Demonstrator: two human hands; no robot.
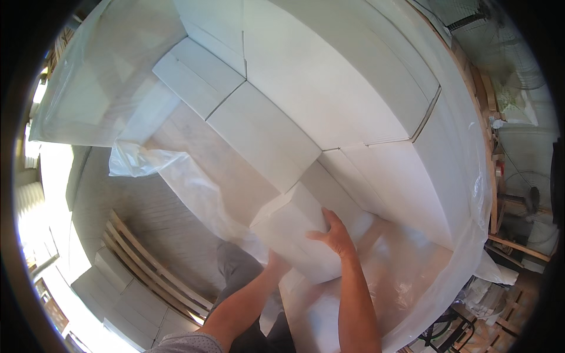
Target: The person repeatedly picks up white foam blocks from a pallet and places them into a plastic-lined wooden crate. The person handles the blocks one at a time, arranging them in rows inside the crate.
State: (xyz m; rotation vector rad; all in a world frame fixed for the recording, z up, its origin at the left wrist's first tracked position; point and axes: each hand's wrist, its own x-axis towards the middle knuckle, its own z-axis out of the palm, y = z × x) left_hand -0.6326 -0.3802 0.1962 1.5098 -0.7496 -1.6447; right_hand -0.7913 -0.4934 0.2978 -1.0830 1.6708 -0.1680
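A plain white cardboard box (pixel 297 235) is between my two hands, close beside the stacked white boxes. My right hand (pixel 335 234) presses on its right side, thumb and fingers apart on the cardboard. At the lower left edge my left hand (pixel 278 263) supports it, with most of the fingers hidden by the box. Just beyond it lies a row of white boxes (pixel 265 135) on a pallet lined with clear plastic sheeting (pixel 406 253). I cannot tell whether the held box touches the sheet.
Taller stacked white boxes (pixel 329 76) rise at the back right. Loose plastic film (pixel 141 160) hangs over the left edge. Wooden slats (pixel 156 265) and more boxes (pixel 132 306) lie at the lower left. A fan (pixel 532 197) and wooden frames stand at far right.
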